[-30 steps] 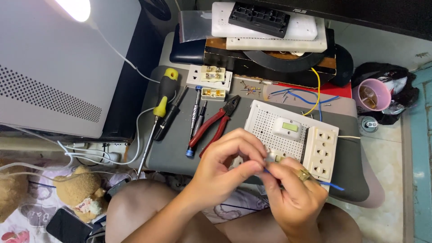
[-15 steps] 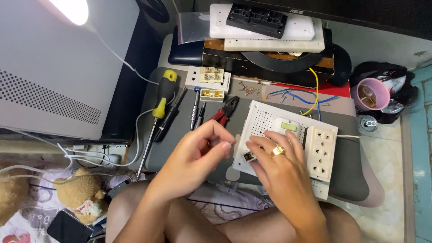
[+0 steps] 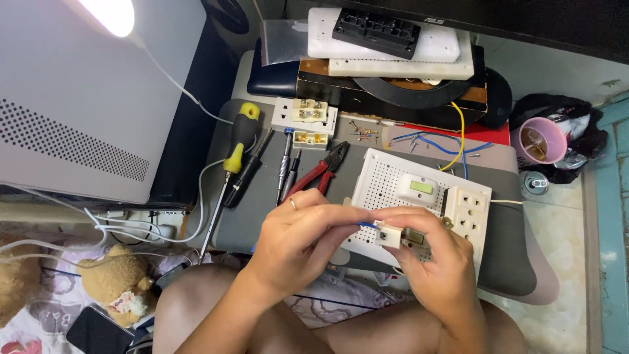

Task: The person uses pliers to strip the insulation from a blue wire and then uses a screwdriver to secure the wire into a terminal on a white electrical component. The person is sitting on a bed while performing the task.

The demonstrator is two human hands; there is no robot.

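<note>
Two hands meet over a grey pad (image 3: 255, 216) that lies across the person's lap, with a big grey case (image 3: 78, 111) standing to its left and a stack of white plastic parts (image 3: 393, 49) on a dark box beyond its far edge. On the pad's right half rests a white perforated board (image 3: 383, 180) carrying a small switch with a green face (image 3: 419, 188) and a cream socket block (image 3: 466, 213) at its right end. Left of the board lie red-handled pliers (image 3: 314, 176), a yellow-and-black screwdriver (image 3: 239, 141) and two thinner drivers just beside it, with two small cream switch modules (image 3: 306, 115) near the far edge and loose screws (image 3: 363, 131) scattered to their right. A pink cup (image 3: 537, 141) sits off the pad to the right, and blue and yellow wires (image 3: 436, 141) curl behind the board. The right hand (image 3: 436, 262) pinches a small white module (image 3: 388, 234) between thumb and fingers, just above the board's near edge. The left hand (image 3: 301, 239), a ring on one finger, closes its fingertips on a short blue wire (image 3: 365, 225) whose end touches the module.
</note>
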